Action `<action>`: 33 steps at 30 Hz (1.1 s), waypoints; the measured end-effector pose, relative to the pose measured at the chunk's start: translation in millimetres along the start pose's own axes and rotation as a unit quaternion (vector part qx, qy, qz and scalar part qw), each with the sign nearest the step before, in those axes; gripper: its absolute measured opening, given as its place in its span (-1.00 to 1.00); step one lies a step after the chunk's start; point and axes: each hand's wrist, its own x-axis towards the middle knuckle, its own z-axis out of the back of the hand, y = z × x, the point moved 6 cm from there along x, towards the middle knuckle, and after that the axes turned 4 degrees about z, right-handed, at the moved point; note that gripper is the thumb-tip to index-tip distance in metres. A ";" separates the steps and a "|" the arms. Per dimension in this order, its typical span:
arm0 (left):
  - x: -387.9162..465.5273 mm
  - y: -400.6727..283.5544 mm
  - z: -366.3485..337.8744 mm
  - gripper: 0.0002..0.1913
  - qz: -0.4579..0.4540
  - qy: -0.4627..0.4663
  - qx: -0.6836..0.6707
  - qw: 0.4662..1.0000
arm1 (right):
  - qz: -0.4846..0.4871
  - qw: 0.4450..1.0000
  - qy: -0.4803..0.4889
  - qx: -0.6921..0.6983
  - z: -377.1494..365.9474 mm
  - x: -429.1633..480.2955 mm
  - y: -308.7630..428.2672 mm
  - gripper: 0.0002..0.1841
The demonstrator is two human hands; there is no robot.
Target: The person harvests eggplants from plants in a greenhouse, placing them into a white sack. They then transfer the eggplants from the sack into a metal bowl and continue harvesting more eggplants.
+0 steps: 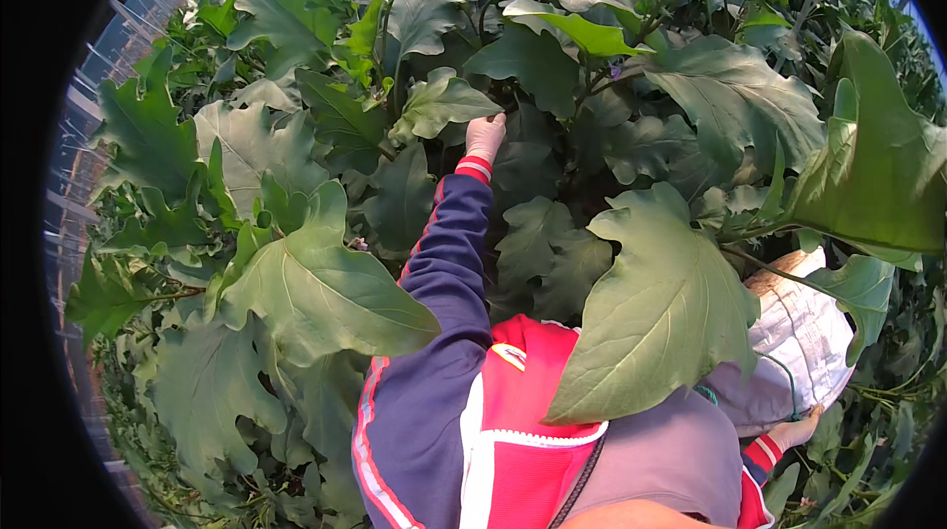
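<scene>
My left hand (486,135) reaches forward into eggplant foliage, its curled fingers at the tip of a lobed eggplant leaf (444,106). Part of the fingers is hidden by that leaf. Low on the right, my right hand (795,431) grips the lower edge of a white woven sack (803,329) at my side. A green cord (793,381) runs down over the sack. A broad eggplant leaf (658,307) hangs in front of my torso and covers part of the sack. No fruit is visible near either hand.
Dense eggplant plants surround me on all sides. A large leaf (318,285) lies over my left arm, and another leaf (873,159) juts in at the right. Small purple flowers (615,71) show among stems. Structures with pale posts (92,96) stand at the far left.
</scene>
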 end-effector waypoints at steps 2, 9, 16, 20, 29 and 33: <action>52.8 55.4 44.0 -0.69 0.038 0.009 0.123 0.992 | -0.031 0.999 -0.006 -0.011 -4.8 -19.2 -29.6 -0.48; 59.8 128.3 20.6 -0.62 0.173 0.047 0.189 0.965 | -0.008 0.993 -0.045 -0.111 -0.1 -29.6 -8.9 -0.39; 50.4 171.9 50.6 -0.54 0.226 0.025 0.178 0.958 | -0.108 0.987 -0.077 -0.093 -31.4 -112.6 14.8 -0.17; 32.4 177.8 67.4 -0.50 0.233 -0.014 0.160 0.959 | -0.063 0.986 -0.053 -0.142 -5.2 -40.2 -34.9 -0.38; -150.6 -85.9 -30.8 -0.65 -0.125 0.009 -0.217 0.968 | 0.077 0.996 -0.052 -0.002 -42.8 52.3 -43.3 -0.63; -284.2 -171.7 -62.1 -0.58 -0.120 0.440 -0.148 0.878 | -0.001 0.996 -0.008 0.091 -106.9 29.6 -31.5 -0.79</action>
